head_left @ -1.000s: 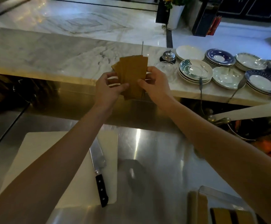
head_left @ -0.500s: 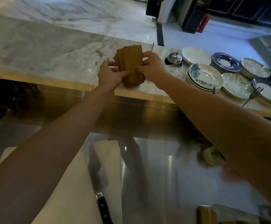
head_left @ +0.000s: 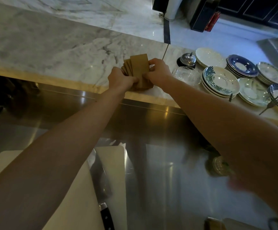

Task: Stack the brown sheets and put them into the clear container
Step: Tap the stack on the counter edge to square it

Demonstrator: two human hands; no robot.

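Note:
A fanned bunch of brown sheets (head_left: 139,68) stands on end on the marble counter (head_left: 55,52), near its front edge. My left hand (head_left: 121,78) grips the bunch from the left, and my right hand (head_left: 158,69) grips it from the right. Both arms reach forward over the steel worktop. At the bottom right edge, a corner of the clear container (head_left: 234,223) shows with a brown piece (head_left: 213,224) beside it; most of it is out of frame.
Stacked plates (head_left: 220,80) and bowls, a glass dish (head_left: 186,75), a service bell (head_left: 187,59) and a fork (head_left: 272,103) crowd the counter to the right. A white cutting board (head_left: 111,163) with a knife (head_left: 103,193) lies on the steel worktop (head_left: 168,188) below.
Both hands have carried the sheets forward and down until their lower ends rest on the marble counter. The camera has tilted forward, so the container has slid almost out of frame.

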